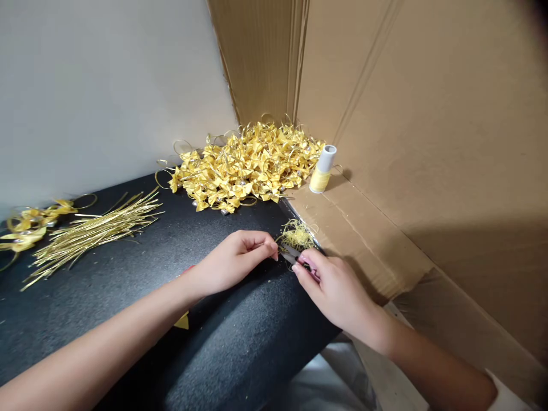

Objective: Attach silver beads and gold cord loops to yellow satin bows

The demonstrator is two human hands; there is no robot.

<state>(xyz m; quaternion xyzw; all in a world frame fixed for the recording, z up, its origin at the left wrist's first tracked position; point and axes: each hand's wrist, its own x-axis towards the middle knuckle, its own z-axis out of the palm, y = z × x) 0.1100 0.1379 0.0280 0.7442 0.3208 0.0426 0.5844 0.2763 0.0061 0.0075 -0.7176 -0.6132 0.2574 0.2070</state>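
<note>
My left hand [236,260] rests on the black table [128,297] with its fingers pinched together at the tips, next to a small tuft of yellow thread scraps [297,234]; what it pinches is too small to make out. Just to its right, my right hand [334,288] is closed around small dark thread snips [289,252], whose blades point toward the left fingertips. The two hands nearly touch at the table's right edge.
A big heap of finished gold ribbon bows [248,165] lies at the back by the cardboard wall [428,125]. A yellow thread spool [322,169] stands on the cardboard flap. Cut gold strips [92,231] and a few bows [25,225] lie left.
</note>
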